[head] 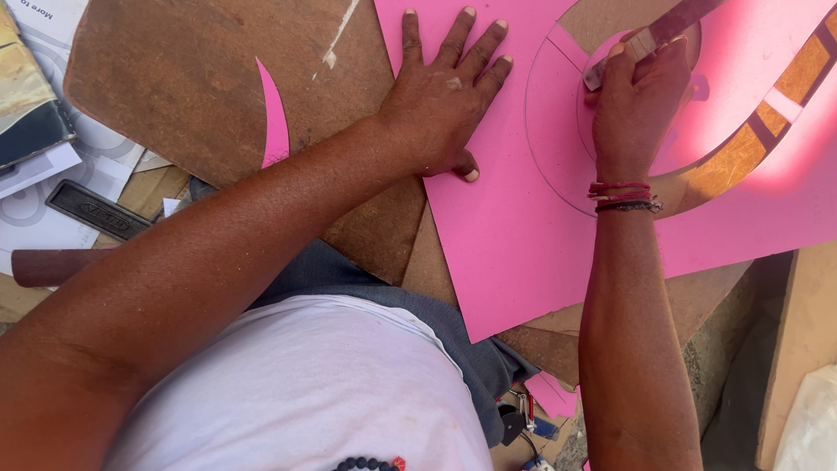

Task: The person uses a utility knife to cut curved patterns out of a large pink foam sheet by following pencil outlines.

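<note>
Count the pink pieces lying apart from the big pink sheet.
2: a curved sliver on the brown board, left of the left hand, and scraps below the board's edge by the right arm. More may be hidden.

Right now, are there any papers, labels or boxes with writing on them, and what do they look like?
Printed paper sheets: far left on the table, white with grey circle patterns.
Booklet: upper left, on the sheets, yellowish and dark cover.
Metal plate: left, on the sheets, dark rectangle with raised markings.
No boxes or screens.

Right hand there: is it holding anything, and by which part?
Yes. The right hand grips a slim blade tool around its lower end, near the pink sheet. The left hand only presses flat.
</note>
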